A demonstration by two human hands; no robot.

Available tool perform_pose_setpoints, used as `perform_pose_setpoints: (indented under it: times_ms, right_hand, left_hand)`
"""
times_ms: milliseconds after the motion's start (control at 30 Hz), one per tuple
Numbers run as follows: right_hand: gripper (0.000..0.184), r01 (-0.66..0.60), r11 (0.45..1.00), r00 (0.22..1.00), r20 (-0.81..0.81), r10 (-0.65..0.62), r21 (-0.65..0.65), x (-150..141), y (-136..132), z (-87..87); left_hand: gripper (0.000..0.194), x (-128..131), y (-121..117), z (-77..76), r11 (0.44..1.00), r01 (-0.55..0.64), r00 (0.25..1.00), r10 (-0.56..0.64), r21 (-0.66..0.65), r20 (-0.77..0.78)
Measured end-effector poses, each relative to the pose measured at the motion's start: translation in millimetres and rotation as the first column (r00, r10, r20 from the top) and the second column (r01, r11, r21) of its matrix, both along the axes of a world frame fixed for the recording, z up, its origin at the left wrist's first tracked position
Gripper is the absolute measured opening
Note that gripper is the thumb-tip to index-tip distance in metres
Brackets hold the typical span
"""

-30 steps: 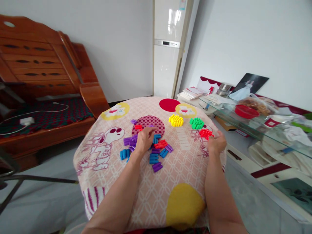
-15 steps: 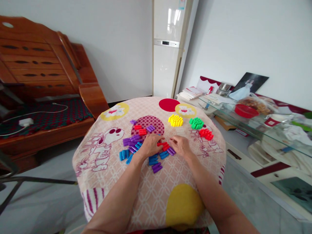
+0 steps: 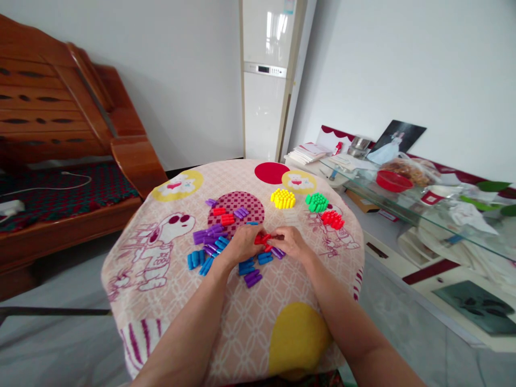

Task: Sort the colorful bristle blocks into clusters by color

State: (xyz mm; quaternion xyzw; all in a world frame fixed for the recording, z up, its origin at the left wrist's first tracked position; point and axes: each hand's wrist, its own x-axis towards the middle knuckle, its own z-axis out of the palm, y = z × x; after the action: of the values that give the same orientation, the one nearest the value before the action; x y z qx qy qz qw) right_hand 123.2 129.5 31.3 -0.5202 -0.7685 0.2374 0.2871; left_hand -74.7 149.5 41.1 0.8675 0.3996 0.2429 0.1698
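On a round table under a pink cartoon cloth (image 3: 169, 269) lie loose blue, purple and red plastic pegs (image 3: 209, 242). My left hand (image 3: 240, 244) and my right hand (image 3: 291, 241) meet over the middle of the scatter, both with fingers curled around a few red pegs (image 3: 264, 239). Farther back stand sorted clusters: yellow pegs (image 3: 282, 198), green pegs (image 3: 316, 202) and red pegs (image 3: 332, 219). More blue and purple pegs (image 3: 252, 271) lie just below my hands.
A wooden bench (image 3: 60, 140) with a charger cable stands left. A tall white air conditioner (image 3: 268, 80) is behind the table. A glass shelf (image 3: 403, 193) at the right holds a red bowl, papers and a photo.
My right hand came from the red cluster at the table's right to the centre scatter and closed on red pegs beside my left hand. The view shifted slightly right.
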Motion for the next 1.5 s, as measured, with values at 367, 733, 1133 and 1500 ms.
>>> perform_pose_setpoints:
  times_ms: [367, 733, 1133, 1500]
  right_hand:
    - [0.023, 0.525, 0.840, 0.806, -0.395, -0.441, 0.134, 64, 8, 5.7]
    - [0.024, 0.794, 0.502, 0.493, 0.120, -0.862, 0.342, 129, -17, 10.2]
    - [0.024, 0.807, 0.452, 0.461, 0.074, -0.884, 0.381, 127, -17, 10.3]
    - [0.019, 0.519, 0.799, 0.839, -0.004, -0.544, 0.302, 63, 0, -0.4]
  left_hand:
    - [0.030, 0, 6, -3.6, 0.994, -0.077, 0.986, 0.065, 0.075, 0.153]
    - [0.029, 1, 5, -5.5, 0.995, -0.099, 0.985, 0.094, 0.024, 0.148]
    - [0.026, -1, 8, -7.3, 0.993, -0.111, 0.978, 0.103, 0.038, 0.183]
    - [0.025, -1, 3, 1.0, 0.981, -0.191, 0.961, 0.180, 0.032, 0.210]
